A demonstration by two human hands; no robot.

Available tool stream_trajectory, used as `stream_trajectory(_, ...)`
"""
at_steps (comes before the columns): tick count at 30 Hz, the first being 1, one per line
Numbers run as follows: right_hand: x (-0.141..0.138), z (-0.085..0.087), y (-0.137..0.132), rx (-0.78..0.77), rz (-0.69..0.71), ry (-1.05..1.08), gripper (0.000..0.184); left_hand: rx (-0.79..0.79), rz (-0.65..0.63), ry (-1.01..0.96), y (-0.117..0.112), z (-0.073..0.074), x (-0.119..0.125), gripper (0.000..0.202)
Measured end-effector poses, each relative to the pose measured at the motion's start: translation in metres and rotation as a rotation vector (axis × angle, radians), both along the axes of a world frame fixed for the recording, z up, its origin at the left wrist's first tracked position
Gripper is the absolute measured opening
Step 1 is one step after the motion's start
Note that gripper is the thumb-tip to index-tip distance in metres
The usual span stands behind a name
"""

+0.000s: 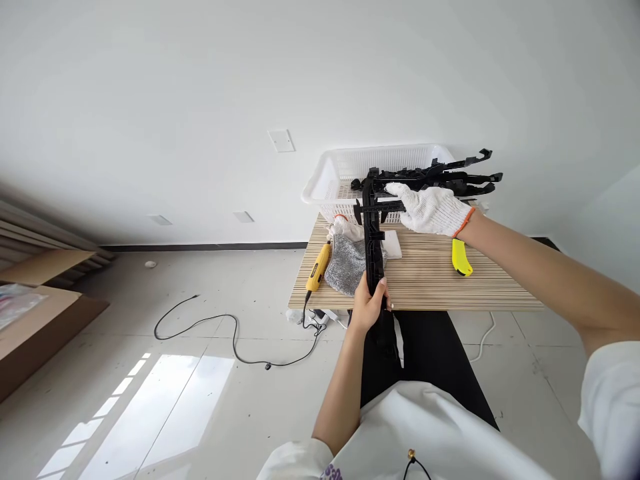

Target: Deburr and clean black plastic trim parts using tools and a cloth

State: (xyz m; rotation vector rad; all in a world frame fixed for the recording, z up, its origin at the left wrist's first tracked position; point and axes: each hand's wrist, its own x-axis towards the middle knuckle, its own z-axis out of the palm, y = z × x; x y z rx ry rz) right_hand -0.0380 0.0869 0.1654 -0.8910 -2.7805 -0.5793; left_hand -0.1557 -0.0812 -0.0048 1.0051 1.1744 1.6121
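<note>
And the bare left hand [369,305] is clamped round a long black plastic strip [373,257] above the striped wooden desk [425,277]; the white-gloved right hand [433,211] grips a black caliper-like tool [393,207] across it, near the white plastic basket [324,179].

One head camera above the lap [425,347], view forward and down over the near table [425,287] and wall [200,100]
</note>
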Motion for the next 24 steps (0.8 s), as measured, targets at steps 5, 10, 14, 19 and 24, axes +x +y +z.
stream_trajectory(5, 0.004, -0.003, 0.000, -0.053, -0.041, -0.040, 0.063, 0.006, 0.001, 0.019, 0.001, -0.001, -0.001, 0.028)
stream_trajectory(10, 0.004, -0.007, 0.001, -0.081, -0.075, -0.042, 0.058, 0.000, 0.005, 0.071, 0.002, -0.002, -0.002, 0.028)
stream_trajectory(14, 0.001, -0.011, 0.001, -0.056, -0.100, -0.033, 0.052, 0.006, 0.009, 0.090, 0.003, -0.002, -0.004, 0.027)
stream_trajectory(19, 0.004, -0.003, 0.002, -0.003, -0.067, -0.089, 0.049, -0.001, 0.007, 0.104, 0.003, -0.003, -0.005, 0.028)
stream_trajectory(24, 0.016, 0.024, 0.006, 0.033, -0.044, 0.281, 0.047, 0.003, 0.014, 0.082, 0.004, -0.005, -0.003, 0.028)
